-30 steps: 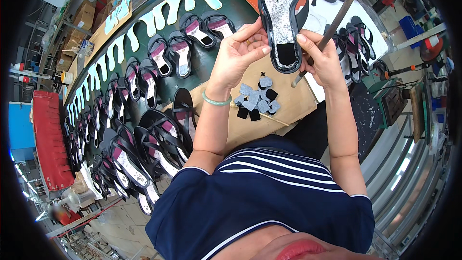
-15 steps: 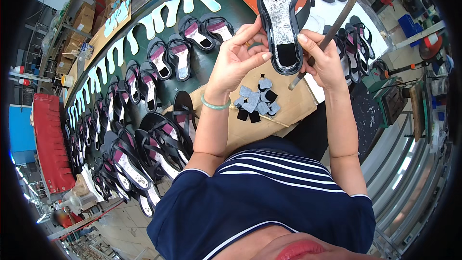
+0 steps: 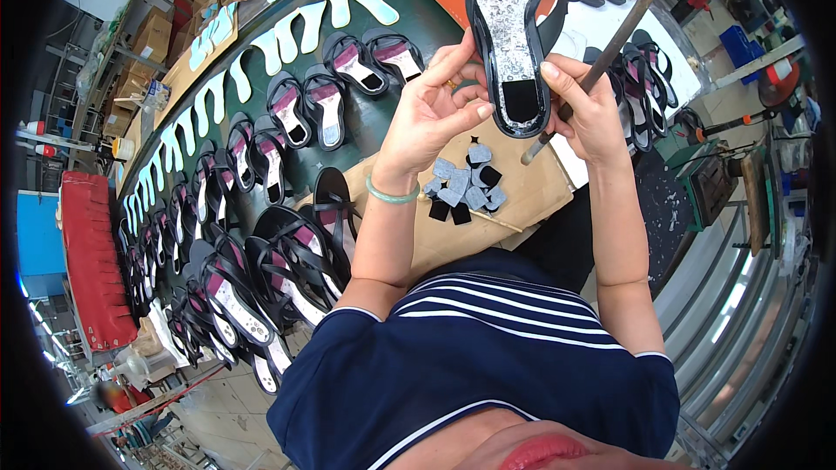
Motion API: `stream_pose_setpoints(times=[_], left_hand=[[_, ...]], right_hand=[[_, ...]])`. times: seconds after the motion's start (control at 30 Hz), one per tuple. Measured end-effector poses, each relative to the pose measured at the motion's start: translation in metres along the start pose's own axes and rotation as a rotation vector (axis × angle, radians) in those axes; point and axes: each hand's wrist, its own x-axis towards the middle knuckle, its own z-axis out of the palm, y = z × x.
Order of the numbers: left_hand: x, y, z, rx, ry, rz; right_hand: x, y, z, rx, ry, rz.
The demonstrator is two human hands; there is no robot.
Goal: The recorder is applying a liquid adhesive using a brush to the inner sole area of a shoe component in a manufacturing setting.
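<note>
A: Sandal (image 3: 508, 35) where?
B: Upper centre of frame, between the hands. Long axis near vertical, strapped toe up, heel with black patch (image 3: 523, 103) down.
A: Grip states?
B: Left hand (image 3: 428, 117) pinches the left edge; right hand (image 3: 588, 113) has its thumb at the right edge, fingers curled round a stick (image 3: 623, 37).
A: Nearer hand?
B: Neither, both touch. Grey and black pieces (image 3: 459, 179) lie on cardboard (image 3: 547, 184) below, apart.

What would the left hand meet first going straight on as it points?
The held sandal: the left hand seems to touch its edge, though depth leaves the exact contact unclear.
</note>
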Motion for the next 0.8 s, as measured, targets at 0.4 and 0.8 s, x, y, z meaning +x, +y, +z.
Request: stream_pose_setpoints(times=[0.4, 0.8], left_hand=[[0.0011, 0.0016, 0.0033, 0.0, -0.042, 0.021], [0.0024, 0.0083, 0.0031, 0.02, -0.105, 0.056]], right_hand=[[0.0002, -0.0029, -0.002, 0.037, -0.025, -0.003], [0.0012, -0.0024, -0.0003, 0.067, -0.058, 0.004]])
